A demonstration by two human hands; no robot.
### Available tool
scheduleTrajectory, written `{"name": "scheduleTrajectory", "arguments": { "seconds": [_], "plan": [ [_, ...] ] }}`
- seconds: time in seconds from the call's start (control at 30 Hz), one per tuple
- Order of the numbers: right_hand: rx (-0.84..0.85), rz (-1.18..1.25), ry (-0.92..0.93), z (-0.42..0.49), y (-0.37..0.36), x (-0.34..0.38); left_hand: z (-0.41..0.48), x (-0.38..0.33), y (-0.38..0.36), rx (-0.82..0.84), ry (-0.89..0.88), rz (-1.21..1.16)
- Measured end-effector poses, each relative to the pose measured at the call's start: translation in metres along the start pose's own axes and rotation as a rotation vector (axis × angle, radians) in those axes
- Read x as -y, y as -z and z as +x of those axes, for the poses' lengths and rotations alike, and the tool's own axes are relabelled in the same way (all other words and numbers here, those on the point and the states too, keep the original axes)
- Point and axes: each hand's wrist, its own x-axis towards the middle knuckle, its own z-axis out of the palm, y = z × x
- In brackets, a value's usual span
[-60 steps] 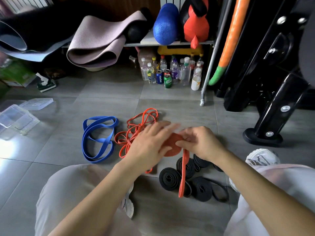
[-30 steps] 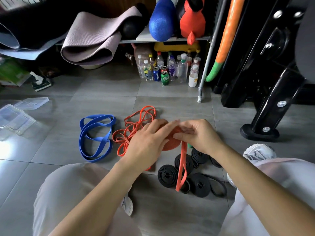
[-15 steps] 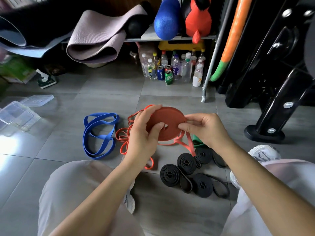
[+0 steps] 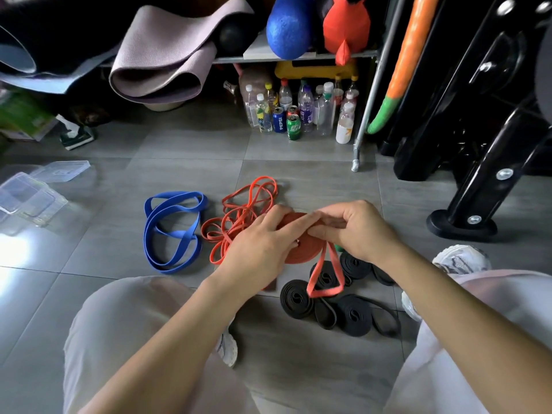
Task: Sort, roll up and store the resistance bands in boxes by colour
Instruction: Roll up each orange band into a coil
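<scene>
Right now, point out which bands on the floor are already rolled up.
The black bands, wound into tight coils. The blue band and the thin orange bands beside it lie as loose, open loops.

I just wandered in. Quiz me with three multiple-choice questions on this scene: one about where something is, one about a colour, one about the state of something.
1. Where is the blue band? A) on the floor, left of the loose orange bands; B) in a clear box; C) on the shelf.
2. What colour is the held band between the left hand and right hand? A) black; B) orange; C) blue.
3. What state is the held band in? A) stretched flat; B) mostly rolled, one loop hanging; C) packed away.
Answers: 1 A, it lies spread beside the orange tangle. 2 B, the roll is plainly orange. 3 B, a loop dangles below the roll.
</scene>
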Motion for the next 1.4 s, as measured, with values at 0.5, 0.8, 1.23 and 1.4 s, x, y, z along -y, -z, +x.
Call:
{"name": "scheduleTrajectory", "arguments": {
  "seconds": [0.5,0.8,1.23,1.4],
  "plan": [
    [-0.105,0.172,0.009,0.002,-0.003,0.004,0.0,-0.002,0.011,-0.342,0.344,-0.591],
    [0.031,0.108,-0.024,-0.001,0.004,0.008,-0.003,0.001,0.008,-0.051,0.313,-0.364],
    [-0.051,0.027,-0.076,0.003,0.013,0.0,0.002,0.01,0.012,-0.253,0.239,-0.38],
    [-0.082,0.026,-0.072,0.0,0.006,-0.002,0.006,0.011,0.022,-0.492,0.469,-0.805]
  ]
}}
